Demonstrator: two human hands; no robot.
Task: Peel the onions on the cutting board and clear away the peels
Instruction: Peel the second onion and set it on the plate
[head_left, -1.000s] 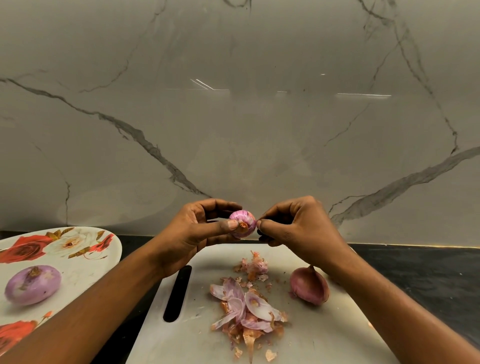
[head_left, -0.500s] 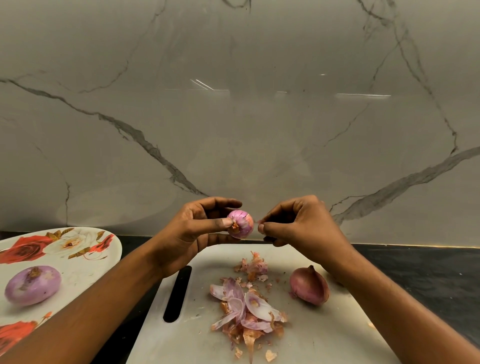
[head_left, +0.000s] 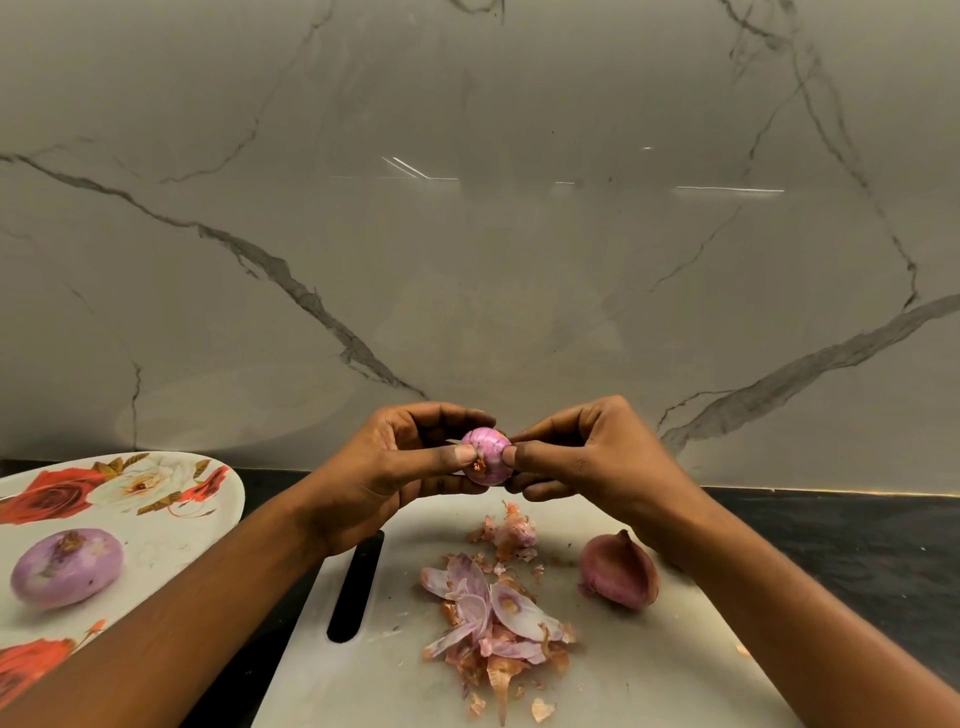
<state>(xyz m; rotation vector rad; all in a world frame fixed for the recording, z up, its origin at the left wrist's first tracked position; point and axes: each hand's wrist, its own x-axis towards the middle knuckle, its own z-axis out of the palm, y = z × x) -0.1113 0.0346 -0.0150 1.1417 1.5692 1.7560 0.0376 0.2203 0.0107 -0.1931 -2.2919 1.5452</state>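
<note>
Peel pile (head_left: 493, 618), unpeeled onion (head_left: 618, 574) on board (head_left: 649, 675)

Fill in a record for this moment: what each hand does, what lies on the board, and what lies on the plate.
left hand: holds small onion above the board
right hand: pinches the small onion's side
board: peels in a pile, unpeeled onion
plate: peeled onion
</note>
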